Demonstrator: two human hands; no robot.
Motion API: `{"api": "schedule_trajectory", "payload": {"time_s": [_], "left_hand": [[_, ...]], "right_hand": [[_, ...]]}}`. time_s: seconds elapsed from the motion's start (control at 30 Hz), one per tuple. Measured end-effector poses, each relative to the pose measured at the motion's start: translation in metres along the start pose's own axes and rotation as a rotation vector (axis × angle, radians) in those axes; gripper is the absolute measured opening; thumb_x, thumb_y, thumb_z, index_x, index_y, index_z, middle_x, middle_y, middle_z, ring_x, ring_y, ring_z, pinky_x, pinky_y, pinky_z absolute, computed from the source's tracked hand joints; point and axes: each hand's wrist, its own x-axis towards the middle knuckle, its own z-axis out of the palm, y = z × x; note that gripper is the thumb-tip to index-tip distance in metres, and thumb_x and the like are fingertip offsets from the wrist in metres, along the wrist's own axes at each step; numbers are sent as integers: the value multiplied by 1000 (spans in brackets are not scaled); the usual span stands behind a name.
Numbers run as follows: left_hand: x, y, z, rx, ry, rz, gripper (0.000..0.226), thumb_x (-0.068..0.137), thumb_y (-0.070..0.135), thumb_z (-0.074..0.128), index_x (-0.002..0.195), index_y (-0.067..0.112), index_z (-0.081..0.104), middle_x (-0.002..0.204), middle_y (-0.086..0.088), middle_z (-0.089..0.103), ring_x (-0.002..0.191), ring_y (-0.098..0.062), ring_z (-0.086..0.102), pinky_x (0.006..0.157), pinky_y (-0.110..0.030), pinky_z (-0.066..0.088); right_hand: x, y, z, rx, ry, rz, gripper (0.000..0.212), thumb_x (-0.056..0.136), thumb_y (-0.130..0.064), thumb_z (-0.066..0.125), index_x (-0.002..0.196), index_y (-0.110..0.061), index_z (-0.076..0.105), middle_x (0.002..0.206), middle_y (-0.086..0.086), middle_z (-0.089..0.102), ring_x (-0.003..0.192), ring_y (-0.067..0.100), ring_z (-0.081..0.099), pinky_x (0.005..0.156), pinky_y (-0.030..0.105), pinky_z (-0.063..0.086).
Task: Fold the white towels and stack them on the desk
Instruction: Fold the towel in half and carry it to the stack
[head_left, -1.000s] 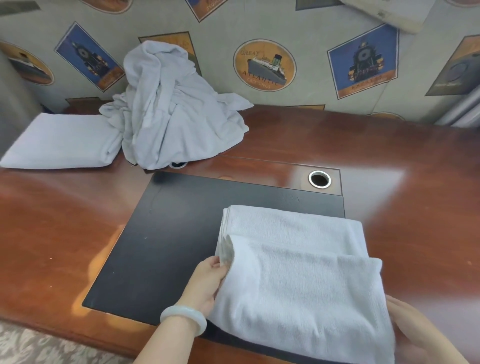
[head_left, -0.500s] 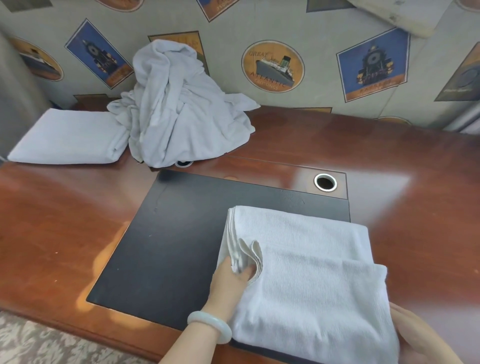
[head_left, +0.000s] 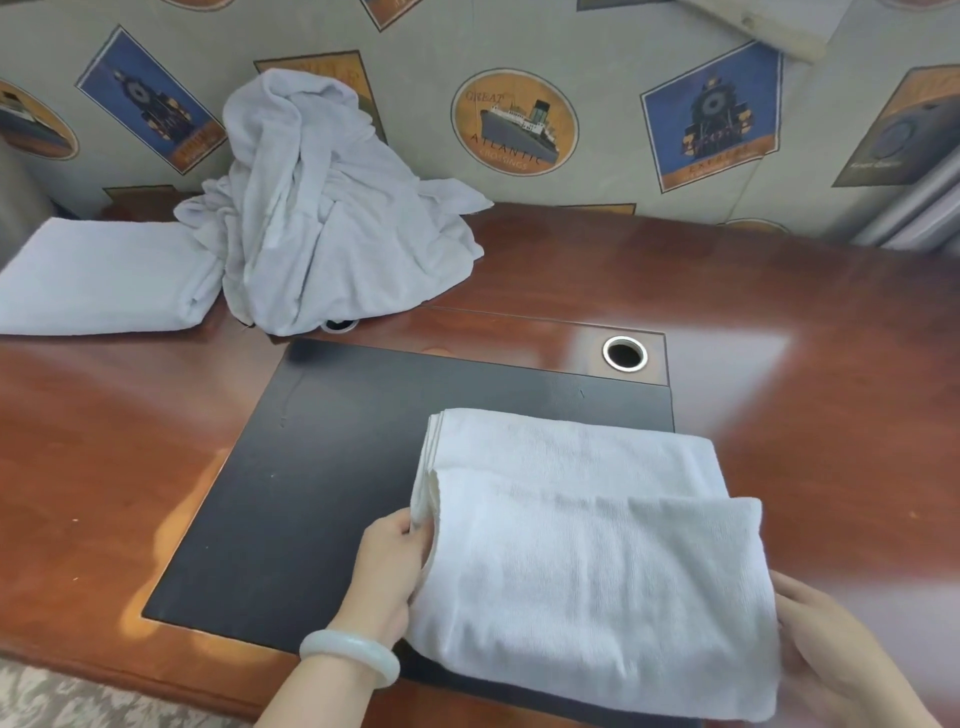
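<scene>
Pinching towel (head_left: 597, 571) edge with left hand (head_left: 387, 569); cannot tell grip of right hand (head_left: 836, 654), lower right. Could splay layers if tugged unevenly.

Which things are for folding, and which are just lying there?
For the job: white terry towel half folded, left hand pinching it, right hand alongside; crumpled heap of white towels; folded white towel far left; red-brown wooden desk.
Just there: black rectangular pad; metal-ringed hole.
</scene>
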Motion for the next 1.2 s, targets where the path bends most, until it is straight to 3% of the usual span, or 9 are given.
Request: {"api": "schedule_trajectory", "payload": {"time_s": [0.23,0.33,0.4,0.53,0.67,0.77,0.9,1.07,1.2], "left_hand": [[5,-32,-22,132,-40,-198,18,91,14,58,74,10,60,69,-10,53,59,-19,44,58,-33,34],[11,-28,-26,210,24,-147,27,93,26,60,74,9,53,67,-13,50,57,-20,42,58,-36,34],[12,-18,-28,284,100,-137,43,97,44,52,85,2,55,78,-19,62,63,-29,57,59,-40,49],[10,7,-24,513,-5,-130,46,92,59,54,101,13,57,95,-13,68,83,-28,69,65,-37,60],[19,12,-15,809,-52,85,33,86,49,68,97,19,57,99,1,59,82,-14,59,62,-25,43],[33,11,-7,680,-61,87,35,83,38,75,105,18,56,105,2,60,93,-15,61,73,-28,50],[43,12,-5,657,25,190,48,77,21,79,109,21,43,109,1,49,97,-21,53,79,-31,46],[50,21,-3,1133,-157,595,45,82,27,72,116,37,44,118,21,42,113,-9,31,95,-27,21],[52,42,-4,1263,-329,351,31,84,35,68,105,36,46,104,10,41,103,-17,32,83,-28,34]], "right_hand": [[-11,15,9,-132,42,85,11,91,7,59,92,5,70,75,14,71,75,27,61,56,30,48],[-9,17,6,-171,115,62,16,95,-4,59,101,9,67,82,19,68,75,28,57,57,31,43],[-5,13,5,-185,217,-16,23,99,-15,55,98,6,65,82,18,67,68,29,58,55,30,42],[-1,-3,11,-199,217,-120,26,99,-29,56,94,-6,66,89,14,68,74,28,62,58,32,45],[12,-7,16,-243,224,-146,19,95,-29,62,93,-11,68,95,6,69,87,25,62,68,36,48],[23,-7,17,-176,222,-115,15,93,-27,65,98,-13,69,96,6,71,91,28,65,79,42,50],[28,-6,15,-144,219,-102,12,92,-22,66,99,-13,70,97,7,71,86,26,64,75,38,50],[25,-17,15,-222,206,-235,15,90,-16,68,104,-21,68,99,4,70,89,20,65,71,35,50],[14,-30,8,-371,108,-305,19,88,-11,69,105,-20,69,86,7,70,76,17,64,61,24,47]]}}
